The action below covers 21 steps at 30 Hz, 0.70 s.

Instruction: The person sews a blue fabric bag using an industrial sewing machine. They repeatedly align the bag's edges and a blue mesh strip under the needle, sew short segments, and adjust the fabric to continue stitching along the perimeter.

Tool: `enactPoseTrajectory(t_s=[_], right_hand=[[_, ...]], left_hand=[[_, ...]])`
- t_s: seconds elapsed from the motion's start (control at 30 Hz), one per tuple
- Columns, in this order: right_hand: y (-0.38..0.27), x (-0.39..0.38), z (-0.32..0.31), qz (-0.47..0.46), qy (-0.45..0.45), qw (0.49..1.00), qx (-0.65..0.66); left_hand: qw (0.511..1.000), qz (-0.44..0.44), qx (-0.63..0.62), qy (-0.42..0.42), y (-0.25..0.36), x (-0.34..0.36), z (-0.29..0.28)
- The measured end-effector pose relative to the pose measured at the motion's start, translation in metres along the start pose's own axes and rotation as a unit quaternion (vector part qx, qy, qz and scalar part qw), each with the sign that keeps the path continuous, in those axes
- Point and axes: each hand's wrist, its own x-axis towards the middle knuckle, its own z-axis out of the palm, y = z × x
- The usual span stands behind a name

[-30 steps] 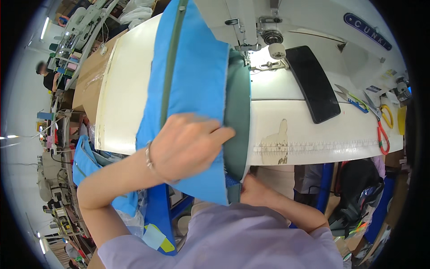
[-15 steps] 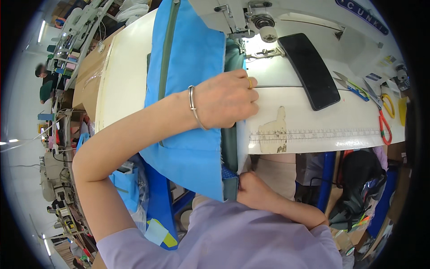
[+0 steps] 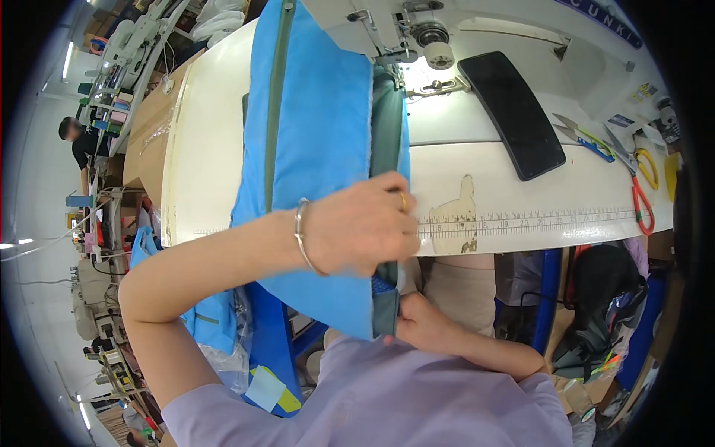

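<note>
A large blue fabric piece with a dark green strip along its right edge lies on the sewing table, its upper end beside the presser foot of a sewing machine. My left hand, with a ring and a bracelet, is closed over that edge near the table's front; it is slightly blurred and its fingertips are hidden. Below the table edge, my right hand grips the lower corner of the piece, where a dark blue patterned lining shows. A dark green zip-like band runs down the blue fabric.
A black phone lies right of the needle area. Farther right are scissors with red handles and small blue-green snips. A printed ruler scale follows the table's front edge. A black bag sits below right; another person is far left.
My left hand has slid along the edge toward me, uncovering more green strip, which now looks flatter near the presser foot. My right hand has barely moved at the lower corner.
</note>
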Motion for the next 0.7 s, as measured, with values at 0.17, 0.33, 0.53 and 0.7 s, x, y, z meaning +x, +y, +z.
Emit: enactPoseTrajectory(t_s=[0.17,0.33,0.53,0.7], right_hand=[[0.011,0.005,-0.004,0.018,-0.004,1.000,-0.025],[0.018,0.006,-0.002,0.027,-0.003,0.997,0.071],[0.022,0.006,-0.005,0.043,-0.008,0.999,0.017],[0.028,0.007,-0.005,0.011,-0.024,0.999,0.038]], left_hand=[[0.996,-0.005,-0.043,0.082,0.023,0.002,0.006],[0.966,-0.135,0.119,0.184,0.013,-0.021,-0.005],[0.956,-0.185,0.153,0.170,0.006,-0.026,0.013],[0.960,-0.182,0.142,0.157,0.004,-0.025,0.008]])
